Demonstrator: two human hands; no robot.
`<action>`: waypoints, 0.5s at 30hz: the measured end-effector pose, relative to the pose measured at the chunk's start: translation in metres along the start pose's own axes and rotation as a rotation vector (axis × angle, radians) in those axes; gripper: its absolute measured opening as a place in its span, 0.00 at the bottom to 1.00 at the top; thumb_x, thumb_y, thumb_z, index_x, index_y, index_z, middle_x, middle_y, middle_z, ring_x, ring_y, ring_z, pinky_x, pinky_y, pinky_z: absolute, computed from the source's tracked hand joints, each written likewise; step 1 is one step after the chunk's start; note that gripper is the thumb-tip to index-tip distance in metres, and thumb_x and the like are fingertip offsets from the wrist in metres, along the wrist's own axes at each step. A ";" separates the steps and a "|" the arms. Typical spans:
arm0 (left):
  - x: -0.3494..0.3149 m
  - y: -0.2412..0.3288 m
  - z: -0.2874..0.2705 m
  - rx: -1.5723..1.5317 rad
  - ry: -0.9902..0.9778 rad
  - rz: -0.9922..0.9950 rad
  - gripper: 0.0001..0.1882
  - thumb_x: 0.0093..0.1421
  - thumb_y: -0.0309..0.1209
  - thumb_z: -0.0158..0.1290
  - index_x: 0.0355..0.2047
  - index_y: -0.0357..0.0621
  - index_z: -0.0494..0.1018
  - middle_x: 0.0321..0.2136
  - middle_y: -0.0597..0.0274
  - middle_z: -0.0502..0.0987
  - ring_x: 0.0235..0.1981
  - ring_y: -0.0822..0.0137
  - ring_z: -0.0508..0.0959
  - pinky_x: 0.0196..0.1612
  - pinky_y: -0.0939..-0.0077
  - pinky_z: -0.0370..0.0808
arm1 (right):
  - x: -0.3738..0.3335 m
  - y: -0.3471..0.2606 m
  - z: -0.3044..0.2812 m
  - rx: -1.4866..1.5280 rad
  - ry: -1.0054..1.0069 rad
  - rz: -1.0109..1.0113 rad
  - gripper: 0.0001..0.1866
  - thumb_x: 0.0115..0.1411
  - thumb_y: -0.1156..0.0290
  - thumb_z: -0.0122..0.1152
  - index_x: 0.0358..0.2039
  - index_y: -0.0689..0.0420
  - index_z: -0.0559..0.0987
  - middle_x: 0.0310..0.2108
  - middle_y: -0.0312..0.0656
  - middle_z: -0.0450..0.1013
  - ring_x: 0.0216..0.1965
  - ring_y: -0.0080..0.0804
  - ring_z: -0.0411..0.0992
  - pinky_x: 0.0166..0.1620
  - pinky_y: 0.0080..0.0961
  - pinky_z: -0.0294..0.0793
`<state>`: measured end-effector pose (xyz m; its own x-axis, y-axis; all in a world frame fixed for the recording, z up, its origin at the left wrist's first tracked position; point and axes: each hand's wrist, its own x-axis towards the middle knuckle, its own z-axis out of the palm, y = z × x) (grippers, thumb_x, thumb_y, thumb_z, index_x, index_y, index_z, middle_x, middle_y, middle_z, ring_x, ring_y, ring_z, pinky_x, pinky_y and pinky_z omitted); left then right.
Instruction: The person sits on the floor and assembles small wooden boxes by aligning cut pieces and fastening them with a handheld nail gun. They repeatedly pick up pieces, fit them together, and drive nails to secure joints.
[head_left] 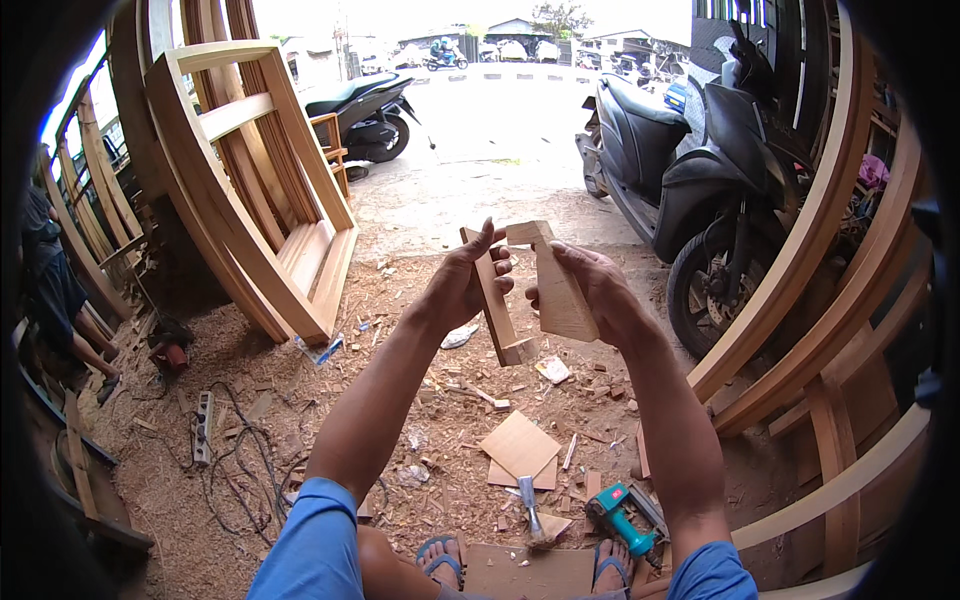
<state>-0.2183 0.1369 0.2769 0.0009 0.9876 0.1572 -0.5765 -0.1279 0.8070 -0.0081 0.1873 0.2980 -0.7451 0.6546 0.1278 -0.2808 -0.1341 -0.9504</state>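
In front of me, above the littered ground, I hold up two pieces of light brown wood. My left hand is closed around a narrow wooden piece, its thumb along the upper end. The lower end of that piece has a short block-like foot turned to the right. My right hand grips a wider wooden block from its right side, with fingertips showing at its left edge. The two pieces stand side by side, tilted, with a narrow gap between their lower parts.
Below lie square wooden boards, a metal-shafted tool and a teal nail gun. A power strip with cables lies left among wood shavings. Wooden frames lean at left; a black scooter and curved timbers stand right. Another person is far left.
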 end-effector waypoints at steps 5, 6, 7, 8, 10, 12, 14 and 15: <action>0.004 0.012 0.030 -0.186 -0.477 0.247 0.54 0.52 0.72 0.45 0.68 0.47 0.51 0.32 0.66 0.68 0.32 0.73 0.69 0.39 0.73 0.71 | -0.055 -0.069 -0.035 -0.354 0.035 -0.258 0.24 0.66 0.60 0.58 0.56 0.64 0.73 0.37 0.42 0.76 0.36 0.27 0.76 0.38 0.22 0.76; -0.001 0.011 0.031 -0.183 -0.541 0.240 0.55 0.50 0.73 0.44 0.68 0.48 0.51 0.31 0.67 0.68 0.32 0.73 0.68 0.38 0.73 0.71 | -0.067 -0.074 -0.040 -0.468 0.002 -0.261 0.24 0.65 0.61 0.59 0.55 0.64 0.74 0.37 0.40 0.76 0.36 0.24 0.75 0.38 0.21 0.75; -0.005 0.009 0.032 -0.197 -0.608 0.229 0.57 0.48 0.75 0.44 0.68 0.49 0.50 0.30 0.67 0.68 0.31 0.73 0.68 0.38 0.73 0.71 | -0.078 -0.077 -0.045 -0.572 -0.033 -0.242 0.24 0.65 0.61 0.60 0.55 0.64 0.74 0.36 0.39 0.77 0.35 0.21 0.74 0.38 0.19 0.74; -0.007 0.007 0.033 -0.212 -0.690 0.219 0.58 0.46 0.76 0.43 0.68 0.49 0.50 0.30 0.68 0.68 0.31 0.73 0.67 0.37 0.73 0.70 | -0.088 -0.078 -0.049 -0.619 -0.076 -0.241 0.24 0.63 0.64 0.62 0.55 0.64 0.74 0.36 0.38 0.77 0.36 0.17 0.72 0.39 0.17 0.73; -0.009 0.008 0.034 -0.166 -0.582 0.218 0.61 0.44 0.78 0.41 0.69 0.49 0.49 0.30 0.68 0.68 0.29 0.73 0.66 0.36 0.73 0.69 | -0.101 -0.077 -0.051 -0.649 -0.044 -0.236 0.25 0.61 0.66 0.65 0.56 0.62 0.74 0.38 0.40 0.78 0.37 0.18 0.73 0.40 0.18 0.73; -0.014 0.015 0.036 -0.018 -0.485 0.244 0.59 0.50 0.77 0.39 0.69 0.45 0.48 0.32 0.67 0.68 0.29 0.73 0.64 0.36 0.73 0.67 | -0.106 -0.074 -0.046 -0.857 0.014 -0.342 0.26 0.59 0.66 0.67 0.57 0.60 0.74 0.40 0.44 0.79 0.39 0.23 0.75 0.44 0.21 0.74; -0.019 0.021 0.042 0.113 -0.432 0.285 0.53 0.57 0.70 0.43 0.70 0.42 0.47 0.33 0.66 0.67 0.31 0.73 0.64 0.37 0.75 0.66 | -0.110 -0.070 -0.036 -1.080 0.100 -0.463 0.28 0.57 0.66 0.69 0.57 0.59 0.74 0.43 0.50 0.79 0.44 0.31 0.77 0.48 0.28 0.75; -0.021 0.024 0.047 0.180 -0.414 0.303 0.50 0.60 0.66 0.44 0.70 0.41 0.47 0.34 0.66 0.67 0.32 0.73 0.64 0.38 0.76 0.66 | -0.111 -0.070 -0.030 -1.126 0.124 -0.492 0.28 0.56 0.66 0.69 0.57 0.59 0.74 0.42 0.50 0.79 0.43 0.31 0.77 0.49 0.28 0.75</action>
<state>-0.1936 0.1092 0.3195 0.1988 0.7900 0.5799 -0.4517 -0.4513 0.7696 0.1119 0.1460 0.3416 -0.6283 0.5283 0.5711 0.2081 0.8214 -0.5310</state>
